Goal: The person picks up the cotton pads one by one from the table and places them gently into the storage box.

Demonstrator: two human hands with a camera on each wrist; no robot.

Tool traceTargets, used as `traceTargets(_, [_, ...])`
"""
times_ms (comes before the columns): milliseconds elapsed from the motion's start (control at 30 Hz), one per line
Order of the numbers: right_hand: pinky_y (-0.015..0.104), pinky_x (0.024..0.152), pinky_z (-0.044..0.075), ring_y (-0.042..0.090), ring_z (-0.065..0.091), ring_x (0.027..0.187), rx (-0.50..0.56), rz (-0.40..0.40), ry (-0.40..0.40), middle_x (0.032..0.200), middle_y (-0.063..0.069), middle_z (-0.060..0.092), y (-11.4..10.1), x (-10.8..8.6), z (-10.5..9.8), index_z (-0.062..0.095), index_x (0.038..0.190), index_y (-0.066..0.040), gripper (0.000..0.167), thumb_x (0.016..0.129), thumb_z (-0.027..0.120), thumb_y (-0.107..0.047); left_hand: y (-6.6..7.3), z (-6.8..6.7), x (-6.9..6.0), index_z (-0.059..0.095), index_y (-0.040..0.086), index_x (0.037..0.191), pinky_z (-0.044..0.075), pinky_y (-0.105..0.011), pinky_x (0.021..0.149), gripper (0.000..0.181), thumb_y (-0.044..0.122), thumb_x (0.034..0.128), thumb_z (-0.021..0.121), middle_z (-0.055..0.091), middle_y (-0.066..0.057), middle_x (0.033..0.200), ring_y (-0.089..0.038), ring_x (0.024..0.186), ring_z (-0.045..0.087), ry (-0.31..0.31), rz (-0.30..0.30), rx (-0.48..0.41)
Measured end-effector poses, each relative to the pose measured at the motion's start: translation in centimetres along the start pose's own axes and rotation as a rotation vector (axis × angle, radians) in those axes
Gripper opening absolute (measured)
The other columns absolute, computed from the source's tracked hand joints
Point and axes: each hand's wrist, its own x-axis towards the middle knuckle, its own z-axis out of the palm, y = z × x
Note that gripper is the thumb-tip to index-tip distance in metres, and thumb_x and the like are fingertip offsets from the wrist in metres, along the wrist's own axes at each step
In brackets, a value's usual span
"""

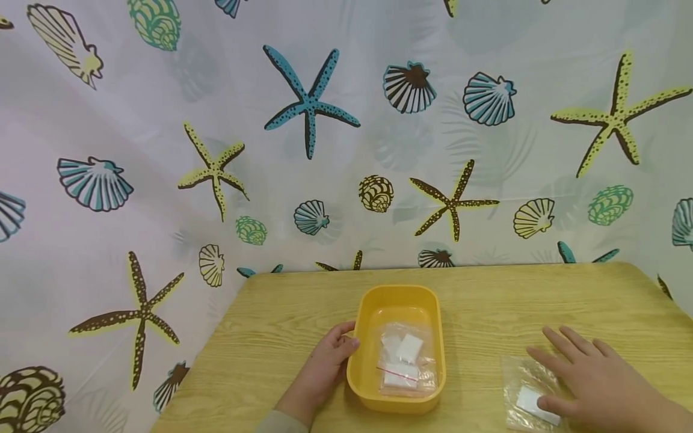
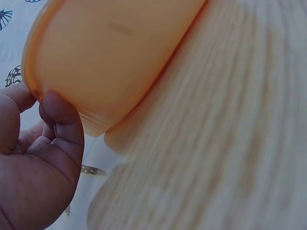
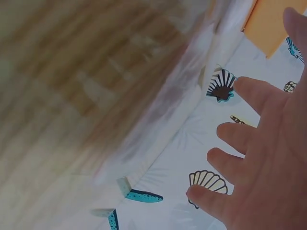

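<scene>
A yellow plastic tub (image 1: 359, 361) stands on the table, holding clear zip bags (image 1: 425, 376) with white pieces inside. At its left side, my left hand (image 1: 328, 361) grips the tub's rim between thumb and fingers. The left wrist view shows the left hand (image 2: 43, 153) close up against the outer wall of the tub (image 2: 120, 57). On the right, my right hand (image 1: 601, 379) hovers with fingers spread over another clear bag (image 1: 520, 376), which has a white piece (image 1: 533, 404) in it. Straight, parted fingers of the right hand (image 3: 268, 143) hold nothing in the right wrist view.
The wood-grain table (image 1: 292, 300) runs back to a white curtain (image 1: 346, 180) printed with starfish and shells. The curtain also hangs along the left side and at the far right.
</scene>
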Motion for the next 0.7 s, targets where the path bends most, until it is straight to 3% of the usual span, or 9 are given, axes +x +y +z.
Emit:
traceTargets(233, [0.074,0.092,0.038,0.049,0.042,0.134,-0.01,0.004,-0.101,0.152,0.022,0.044,0.6,-0.9,0.9,0.062,0.14,-0.02,0.085,0.082,0.053,-0.082,0.0,0.0,0.0,0.036,0.007,0.155,0.057,-0.033,0.08,0.055,0.023,0.1057,0.057,0.059,-0.016,0.114,-0.021,0.096,0.063,0.001,-0.007,0.003])
traceTargets(467, [0.075,0.09,0.038,0.052,0.044,0.131,-0.005,-0.002,-0.13,0.149,0.026,0.045,1.0,-1.2,1.3,0.06,0.142,-0.017,0.09,0.079,0.059,-0.081,0.0,0.0,0.0,0.038,0.008,0.154,0.057,-0.033,0.081,0.053,0.022,0.106,0.056,0.059,-0.018,0.116,-0.022,0.098,0.063,-0.001,-0.012,0.003])
traceTargets(700, [0.079,0.091,0.034,0.056,0.04,0.133,0.06,0.022,-0.21,0.151,0.029,0.041,1.2,-0.9,1.5,0.056,0.145,-0.013,0.091,0.082,0.057,-0.079,0.0,0.0,0.0,0.037,0.007,0.155,0.057,-0.033,0.081,0.053,0.021,0.1066,0.055,0.059,-0.018,0.116,-0.022,0.098,0.063,-0.008,-0.001,0.002])
